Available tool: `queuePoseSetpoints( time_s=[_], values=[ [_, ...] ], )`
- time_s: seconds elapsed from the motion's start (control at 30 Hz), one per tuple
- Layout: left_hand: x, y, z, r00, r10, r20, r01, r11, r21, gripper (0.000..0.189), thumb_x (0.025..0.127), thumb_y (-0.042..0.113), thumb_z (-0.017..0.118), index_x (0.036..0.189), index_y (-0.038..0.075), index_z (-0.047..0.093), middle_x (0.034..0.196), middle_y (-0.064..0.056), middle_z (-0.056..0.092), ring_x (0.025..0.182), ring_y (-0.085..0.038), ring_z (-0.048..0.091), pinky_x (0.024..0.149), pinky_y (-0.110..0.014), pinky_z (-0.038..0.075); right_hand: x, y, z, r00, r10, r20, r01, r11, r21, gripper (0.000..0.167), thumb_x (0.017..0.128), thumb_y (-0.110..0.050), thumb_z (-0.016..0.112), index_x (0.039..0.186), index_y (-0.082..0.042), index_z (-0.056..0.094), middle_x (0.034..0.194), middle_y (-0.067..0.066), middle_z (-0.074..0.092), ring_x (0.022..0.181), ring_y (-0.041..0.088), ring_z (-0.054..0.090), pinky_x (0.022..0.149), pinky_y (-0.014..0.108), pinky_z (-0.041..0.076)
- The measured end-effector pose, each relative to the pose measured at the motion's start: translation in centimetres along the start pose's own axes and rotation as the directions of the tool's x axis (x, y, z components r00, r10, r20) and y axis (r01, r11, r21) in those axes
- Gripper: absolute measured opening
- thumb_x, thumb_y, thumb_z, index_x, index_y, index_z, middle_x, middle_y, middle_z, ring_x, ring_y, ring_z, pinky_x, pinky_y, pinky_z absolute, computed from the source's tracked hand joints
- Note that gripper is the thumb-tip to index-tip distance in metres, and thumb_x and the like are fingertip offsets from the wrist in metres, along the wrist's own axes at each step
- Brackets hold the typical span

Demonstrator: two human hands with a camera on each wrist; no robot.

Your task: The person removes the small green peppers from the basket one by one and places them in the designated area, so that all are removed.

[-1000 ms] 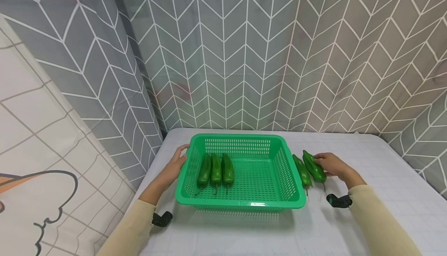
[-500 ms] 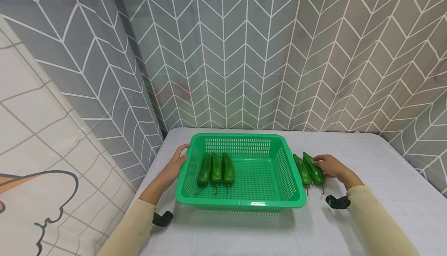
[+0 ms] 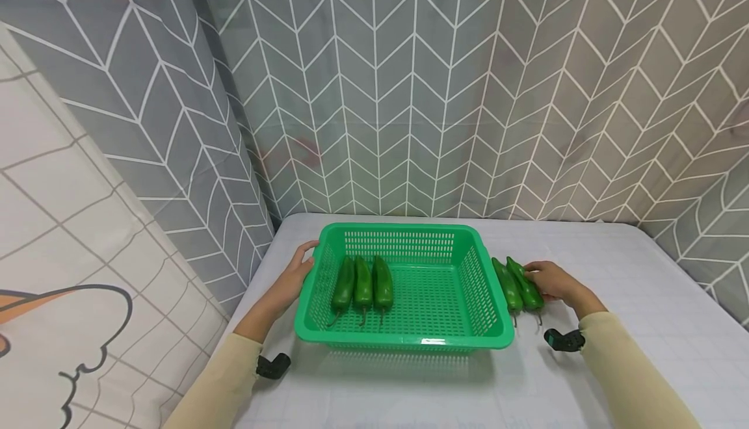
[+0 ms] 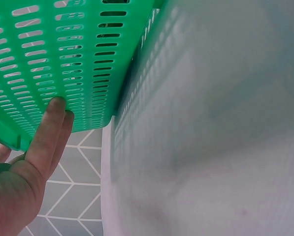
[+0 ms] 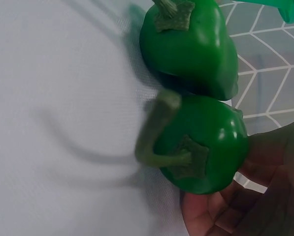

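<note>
My left hand (image 3: 290, 281) grips the left rim of a green plastic basket (image 3: 404, 340). In the left wrist view two fingers (image 4: 52, 130) lie against its slotted outer wall. Three green chili peppers stand side by side in the basket's left part: a left pepper (image 3: 343, 286), a middle pepper (image 3: 363, 288) and a right pepper (image 3: 383, 286). On the table, right of the basket, my right hand (image 3: 556, 281) holds a green chili pepper (image 5: 211, 132) with thumb and fingers around its side. Another green chili pepper (image 5: 191, 54) lies right beside it, next to the basket wall.
A white cloth covers the table (image 3: 409, 393). Behind it hangs a grey curtain (image 3: 404, 91) with white chevron lines, and a white tile-patterned curtain (image 3: 88, 221) is at the left. Dark wrist cameras sit on both wrists, the right camera (image 3: 564, 340) near the tabletop.
My right hand has shifted slightly left and toward me with its pepper, which now lies closer to the pepper beside the basket. The left hand and basket stay put.
</note>
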State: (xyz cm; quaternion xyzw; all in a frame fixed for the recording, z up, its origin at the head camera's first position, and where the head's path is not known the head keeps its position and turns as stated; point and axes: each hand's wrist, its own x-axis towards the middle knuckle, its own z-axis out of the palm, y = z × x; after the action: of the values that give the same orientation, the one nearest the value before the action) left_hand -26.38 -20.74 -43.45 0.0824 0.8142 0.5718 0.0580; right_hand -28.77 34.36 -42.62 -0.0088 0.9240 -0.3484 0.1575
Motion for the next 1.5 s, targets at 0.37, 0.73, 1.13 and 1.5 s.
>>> queuePoseSetpoints(
  time_s=[0.37, 0.73, 1.13, 1.5],
  values=[
    [-0.2, 0.3, 0.0, 0.999, 0.037, 0.021, -0.036, 0.999, -0.032, 0.046, 0.114, 0.026, 0.023, 0.159, 0.017, 0.02, 0.126, -0.019, 0.049, 0.111, -0.026, 0.051, 0.098, -0.041, 0.039, -0.6, -1.1, -0.6, 0.996, -0.065, -0.064, 0.063, 0.997, -0.037, 0.044, 0.105, -0.011, 0.04, 0.136, 0.021, 0.044, 0.134, 0.043, 0.044, 0.114, 0.05, 0.055, 0.088, 0.052, 0.054],
    [-0.6, 0.6, -0.2, 0.998, 0.047, 0.03, -0.046, 0.998, -0.04, 0.047, 0.114, 0.028, 0.023, 0.16, 0.018, 0.019, 0.126, -0.018, 0.052, 0.111, -0.025, 0.053, 0.098, -0.041, 0.04, -1.1, -2.5, -0.7, 0.978, -0.153, -0.141, 0.142, 0.986, -0.088, 0.044, 0.107, -0.015, 0.046, 0.137, 0.017, 0.047, 0.136, 0.041, 0.047, 0.124, 0.058, 0.045, 0.096, 0.066, 0.043],
    [-0.6, 0.6, -0.2, 0.999, 0.043, 0.026, -0.042, 0.999, -0.032, 0.05, 0.114, 0.034, 0.025, 0.16, 0.017, 0.018, 0.121, -0.016, 0.056, 0.108, -0.022, 0.054, 0.098, -0.04, 0.04, -0.8, -3.8, -0.7, 0.959, -0.208, -0.192, 0.202, 0.978, -0.048, 0.044, 0.108, -0.017, 0.046, 0.139, 0.015, 0.047, 0.134, 0.038, 0.051, 0.119, 0.053, 0.054, 0.094, 0.059, 0.048],
    [-0.3, 0.0, 0.0, 1.0, 0.026, 0.012, -0.025, 1.0, -0.018, 0.048, 0.114, 0.031, 0.025, 0.16, 0.017, 0.02, 0.129, -0.018, 0.049, 0.118, -0.028, 0.048, 0.104, -0.047, 0.035, -0.8, -5.8, -1.3, 0.928, -0.299, -0.224, 0.292, 0.954, -0.063, 0.045, 0.109, -0.019, 0.048, 0.138, 0.014, 0.048, 0.133, 0.037, 0.053, 0.117, 0.051, 0.057, 0.092, 0.059, 0.049]
  ],
)
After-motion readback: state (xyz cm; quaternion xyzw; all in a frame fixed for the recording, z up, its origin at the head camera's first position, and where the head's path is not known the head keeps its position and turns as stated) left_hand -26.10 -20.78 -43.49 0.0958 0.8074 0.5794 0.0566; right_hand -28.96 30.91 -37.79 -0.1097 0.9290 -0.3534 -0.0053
